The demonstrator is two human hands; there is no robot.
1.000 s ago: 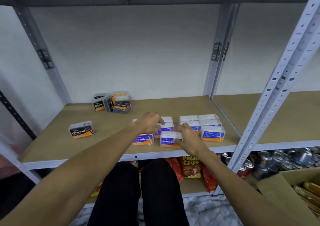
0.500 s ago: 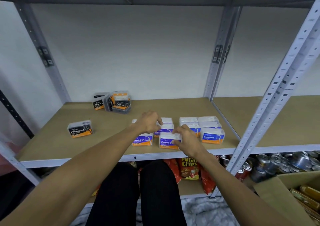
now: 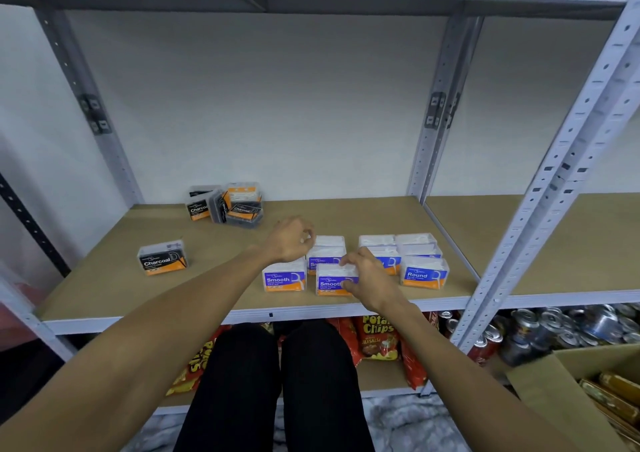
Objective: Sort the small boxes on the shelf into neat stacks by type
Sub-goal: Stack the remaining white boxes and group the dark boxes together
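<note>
Far on the left, one black box [image 3: 162, 259] is sitting alone on the shelf [image 3: 104, 288]. Behind it, by the wall, more black boxes [image 3: 225, 205] are lying in a messy heap, some tipped over.

My left hand [image 3: 291, 240] is curling its fingers down at the back purple box [image 3: 327, 243]. I cannot tell if it is gripping that box or only touching it. Just in front, the left purple box [image 3: 284, 278] is standing by itself.

My right hand [image 3: 372, 280] is pinching the front purple box [image 3: 329, 283], with fingers on the lid and thumb on the label side. I think I am lining up the purple "Smooth" boxes. To do it well, I should be keeping this box flat, turning its label to face me, and sliding it until its sides are touching its neighbours. If I am stacking it, I should be setting it down square so it is not tipping off.

On the right, the blue boxes [image 3: 424, 271] marked "Round" are sitting in a tidy group beside my hand. I should be taking care not to bump them.
</note>
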